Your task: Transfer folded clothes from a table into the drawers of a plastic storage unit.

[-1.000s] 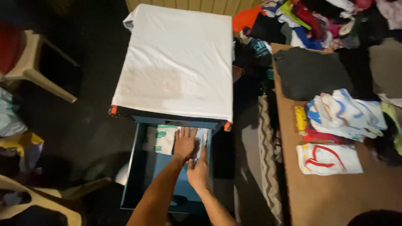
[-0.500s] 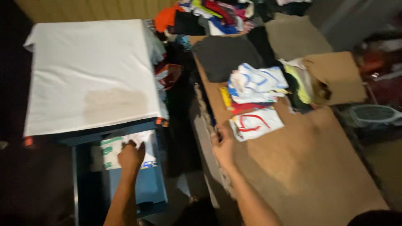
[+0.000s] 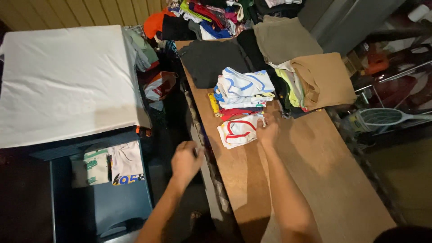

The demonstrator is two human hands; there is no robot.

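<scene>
Since the earlier frame the left hand [image 3: 186,158] has come out of the open blue drawer [image 3: 101,202] and now hangs in the gap between the drawer and the wooden surface [image 3: 315,171], fingers loosely curled and holding nothing that I can see. The right hand [image 3: 268,130] has gone further in from the surface's near-left edge and now rests its fingertips on the right side of a small folded white garment with red trim [image 3: 238,130]; the fingers are spread and lie flat on it, not closed around it.

That white and red garment lies alone near the left edge of the surface, just in front of a stack of folded clothes [image 3: 243,92] topped by a white piece with blue stripes. Behind the stack is a flat dark grey garment [image 3: 209,60], and to the right of it lie folded tan and olive pieces [image 3: 324,78]. A loose heap of mixed coloured clothes [image 3: 202,15] sits at the far end.

In the drawer, two folded pieces [image 3: 112,164] lie side by side at the back, under the edge of a top covered with a white cloth [image 3: 67,76]. With one hand out of the drawer and the other on the garment, that piece looks like the one now in hand.
</scene>
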